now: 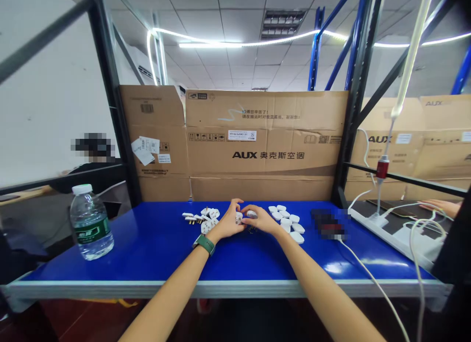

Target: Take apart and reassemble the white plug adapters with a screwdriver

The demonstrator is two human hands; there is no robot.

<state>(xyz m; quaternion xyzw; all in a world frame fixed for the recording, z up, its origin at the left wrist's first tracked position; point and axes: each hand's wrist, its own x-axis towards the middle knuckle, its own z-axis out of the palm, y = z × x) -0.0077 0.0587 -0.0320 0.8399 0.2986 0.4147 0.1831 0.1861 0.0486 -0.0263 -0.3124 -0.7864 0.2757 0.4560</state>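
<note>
Over the middle of the blue tabletop my two hands almost meet. My left hand (228,224), with a green watch strap on its wrist, is closed on a white plug part (239,217) with holes in its face. A smooth white plug cover (252,214) is pinched in the fingers of my right hand (263,221). Small dark bits (252,229) lie below the right fingers, too small to name. Left of my hands is a loose pile of white plug bases (209,220), some showing brass pins. Several smooth white plug covers (285,215) lie to the right.
A water bottle (91,224) stands at the table's left. Toward the right edge lie a blurred dark device (328,224) with a white cable and a white power strip (393,239). Cardboard (265,145) walls the back. Another person's hand (441,207) shows at far right.
</note>
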